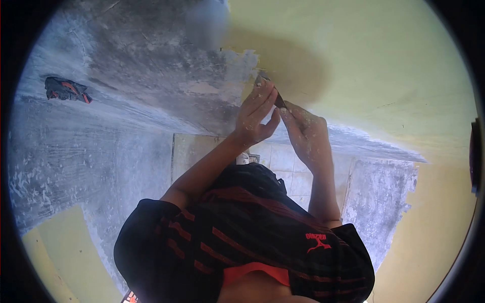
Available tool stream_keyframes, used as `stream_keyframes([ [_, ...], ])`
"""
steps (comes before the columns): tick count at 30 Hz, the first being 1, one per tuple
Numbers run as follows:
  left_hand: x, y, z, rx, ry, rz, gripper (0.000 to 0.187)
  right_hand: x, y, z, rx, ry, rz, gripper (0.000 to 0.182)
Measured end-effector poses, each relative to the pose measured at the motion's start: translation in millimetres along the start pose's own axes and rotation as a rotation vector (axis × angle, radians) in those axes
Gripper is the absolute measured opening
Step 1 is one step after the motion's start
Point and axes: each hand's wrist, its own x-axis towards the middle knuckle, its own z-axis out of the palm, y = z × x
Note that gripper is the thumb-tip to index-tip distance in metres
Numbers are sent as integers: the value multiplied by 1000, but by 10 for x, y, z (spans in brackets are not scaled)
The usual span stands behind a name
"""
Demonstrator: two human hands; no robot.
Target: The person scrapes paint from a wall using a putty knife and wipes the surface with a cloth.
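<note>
A narrow dark scraper [279, 101] lies slantwise against the wall, its tip at the ragged border between yellow paint [364, 60] and bare grey plaster [166, 65]. My right hand [309, 135] is closed around its lower end. The fingers of my left hand [257, 112] press along the blade near the tip, with the thumb apart to the side. Pale paint flakes and dust cling to both hands. Much of the scraper is hidden by my fingers.
A crumpled black and red cloth [68, 90] is at the left on the grey surface. Light floor tiles [283, 159] show below my hands. More part-stripped wall [381, 197] stands at the right, and a dark edged object [475, 156] is at the far right.
</note>
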Motion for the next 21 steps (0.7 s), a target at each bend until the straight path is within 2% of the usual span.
stream_keyframes([
  [3,2,-39,-62,56,1,15,49,-62,39,87,31,35,-36,24],
  [5,-11,-25,-108,-11,-84,12,50,-100,54,96,54,50,-35,24],
  [10,1,8,-44,17,-37,13,50,-91,96,123,61,30,81,25],
  [15,5,49,-50,30,-63,30,49,-121,232,119,130,43,64,26],
  [18,-36,6,17,71,7,31,48,-78,180,100,105,0,52,24],
  [21,-56,-18,10,55,-9,55,47,-113,199,103,142,50,41,23],
])
